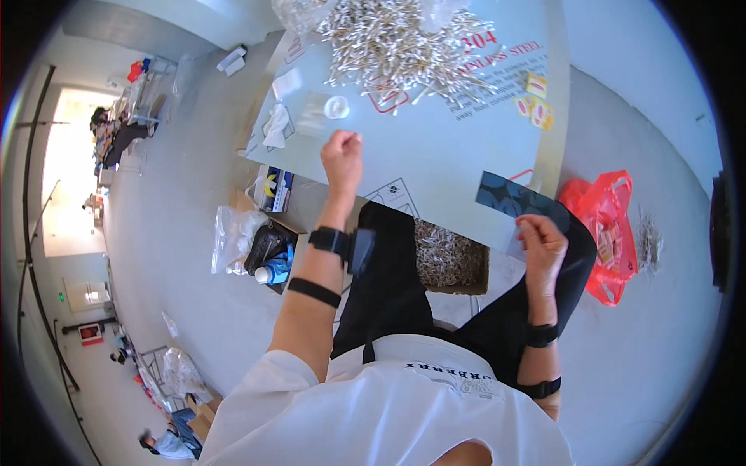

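My left hand [342,161] is over the table, its fingers curled closed; anything in them is too small to make out. Just beyond it is a round white lid or container end [336,107], with clear plastic beside it. A large heap of cotton swabs [388,50] covers the far part of the table. At the near right edge, my right hand [543,239] has thumb and fingers pinched together. Something thin and see-through seems to be at its fingertips, but I cannot name it. A dark patterned card [517,195] lies just beyond that hand.
Yellow-and-white packets [536,105] lie on the table's right [435,167]; crumpled white tissue [275,126] is at left. Below stand a carton of swabs [449,255] and a box with a blue bottle [273,270]. A red plastic bag [610,233] sits right. Other people are far left.
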The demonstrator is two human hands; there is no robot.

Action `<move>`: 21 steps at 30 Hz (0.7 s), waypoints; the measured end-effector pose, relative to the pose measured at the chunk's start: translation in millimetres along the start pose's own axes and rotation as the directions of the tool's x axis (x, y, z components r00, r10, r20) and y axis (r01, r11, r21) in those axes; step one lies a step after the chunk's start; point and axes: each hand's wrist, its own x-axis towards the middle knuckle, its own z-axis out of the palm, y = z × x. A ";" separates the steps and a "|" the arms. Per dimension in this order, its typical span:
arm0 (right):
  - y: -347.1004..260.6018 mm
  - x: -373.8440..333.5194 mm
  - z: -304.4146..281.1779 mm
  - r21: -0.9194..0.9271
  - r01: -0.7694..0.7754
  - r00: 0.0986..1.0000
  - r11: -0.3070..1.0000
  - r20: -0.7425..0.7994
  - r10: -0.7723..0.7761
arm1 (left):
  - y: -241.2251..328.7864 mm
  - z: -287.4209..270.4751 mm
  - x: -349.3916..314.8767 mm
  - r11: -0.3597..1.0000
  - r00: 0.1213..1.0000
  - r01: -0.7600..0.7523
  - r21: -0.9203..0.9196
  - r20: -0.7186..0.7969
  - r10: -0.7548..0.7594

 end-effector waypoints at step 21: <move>26.9 17.8 85.2 -0.621 0.439 0.879 0.649 0.149 -0.453 | -29.6 -32.2 97.3 0.874 0.956 -0.174 0.453 -0.134 0.259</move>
